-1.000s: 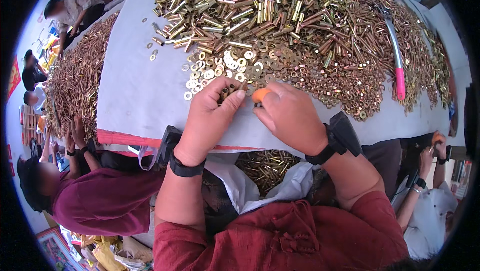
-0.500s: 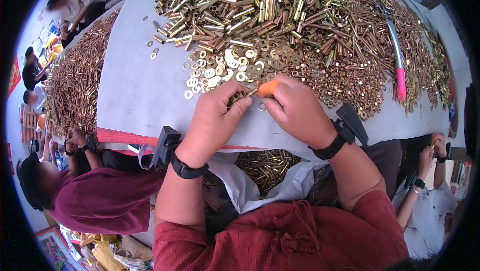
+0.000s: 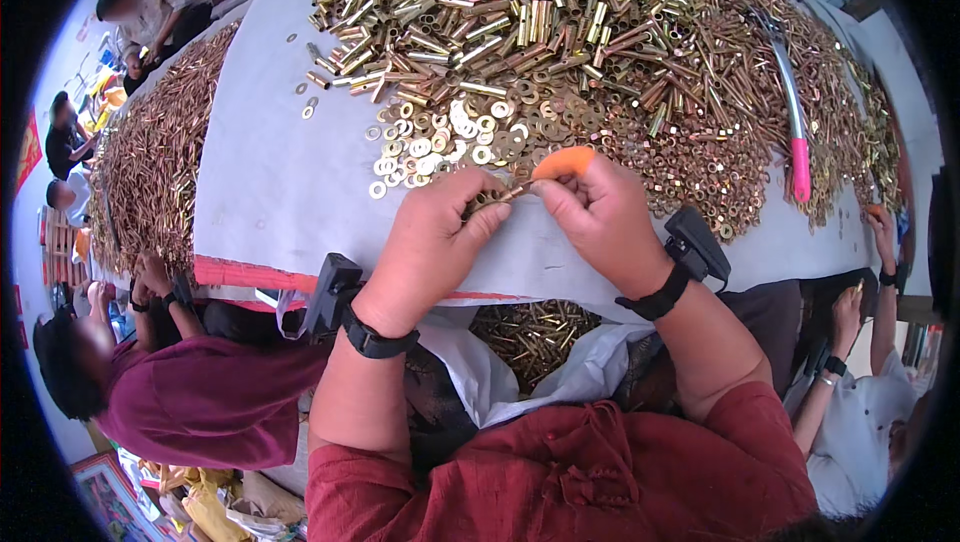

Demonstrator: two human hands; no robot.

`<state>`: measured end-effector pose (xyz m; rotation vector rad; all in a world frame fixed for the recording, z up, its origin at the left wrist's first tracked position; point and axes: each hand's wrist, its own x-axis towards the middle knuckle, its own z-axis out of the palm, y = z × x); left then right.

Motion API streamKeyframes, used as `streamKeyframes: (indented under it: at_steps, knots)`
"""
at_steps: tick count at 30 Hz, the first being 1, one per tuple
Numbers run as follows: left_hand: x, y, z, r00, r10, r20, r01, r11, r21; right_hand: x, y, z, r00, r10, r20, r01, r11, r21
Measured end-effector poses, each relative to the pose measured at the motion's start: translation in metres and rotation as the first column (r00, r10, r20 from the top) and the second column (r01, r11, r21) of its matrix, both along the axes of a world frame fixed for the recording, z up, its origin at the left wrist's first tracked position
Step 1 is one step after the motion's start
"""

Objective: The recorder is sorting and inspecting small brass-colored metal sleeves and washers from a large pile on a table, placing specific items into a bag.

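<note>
My left hand (image 3: 432,237) is closed around several brass-coloured bolts (image 3: 515,192), and the end of one sticks out between thumb and fingers toward the right. Facing it, my right hand (image 3: 605,207) pinches thumb against index finger at that bolt's tip. An orange finger cover (image 3: 563,162) sits on the right index finger. What the right fingertips hold is too small to make out. Just beyond my hands lie a spread of flat washers (image 3: 440,137) and, further right, a heap of small nuts (image 3: 690,162).
Metal sleeves (image 3: 500,22) are heaped across the far side of the grey table (image 3: 270,172). A tool with a pink handle (image 3: 800,170) lies at the right. An open white sack (image 3: 470,372) of finished-looking bolts is at my lap. Co-workers sit at both sides.
My right hand has shifted slightly right and its index finger has lifted. A loose washer under its fingertips is no longer visible on the table. At far right, a co-worker's hand has reached forward.
</note>
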<state>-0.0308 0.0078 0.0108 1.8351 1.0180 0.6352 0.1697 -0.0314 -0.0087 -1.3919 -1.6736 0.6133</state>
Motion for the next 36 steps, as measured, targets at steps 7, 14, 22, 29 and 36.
streamKeyframes:
  at_steps: [7, 14, 22, 29, 36]
  knots:
    - [0.005, -0.004, -0.007, 0.985, 0.028, 0.171, -0.007, 0.993, -0.121, -0.008, -0.005, 0.008, 0.985, -0.047, -0.168, 0.043, 0.999, -0.027]
    - [0.008, -0.004, 0.005, 0.982, 0.011, 0.19, 0.04, 0.964, -0.262, -0.001, -0.001, 0.008, 0.991, 0.034, 0.132, -0.076, 0.939, 0.336]
    - [0.011, -0.007, 0.003, 0.977, 0.129, 0.168, -0.062, 0.932, -0.357, -0.008, -0.007, 0.01, 0.988, 0.053, 0.142, -0.083, 0.974, 0.213]
    - [0.012, -0.003, 0.001, 0.972, 0.17, 0.164, -0.102, 0.929, -0.355, 0.039, -0.002, 0.022, 0.92, -0.108, 0.378, 0.017, 0.971, 0.236]
    - [0.017, -0.002, -0.004, 0.982, 0.071, 0.176, -0.034, 0.978, -0.206, 0.12, 0.012, 0.016, 0.758, -0.508, 0.409, 0.453, 0.861, 0.229]
